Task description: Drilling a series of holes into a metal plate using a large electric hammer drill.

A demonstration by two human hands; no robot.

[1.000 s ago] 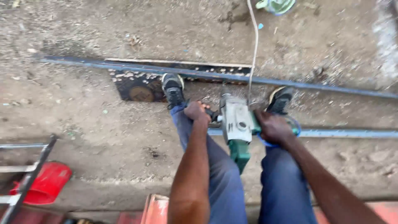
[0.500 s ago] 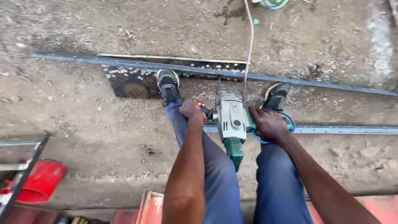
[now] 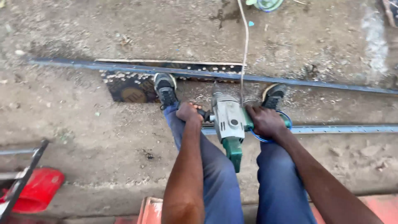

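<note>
Dirt ground, long blue steel bar (image 3: 331,129) under both hands. Left hand (image 3: 188,113) grips the black side handle, right hand (image 3: 265,121) clenches the green-grey electric drill (image 3: 228,122). Since a second ago, grips unchanged and the drill stays upright over the bar, so drilling seems ongoing.

Dirt ground (image 3: 83,137): two steel bars (image 3: 331,85) (image 3: 344,129), brown board (image 3: 132,87) (gravel-strewn), red object (image 3: 39,188).

You have no packages, signs or screens in view. The only label-like mark is a round gold emblem (image 3: 133,95) on the dark board (image 3: 124,85), left of frame centre, by your shoe.
</note>
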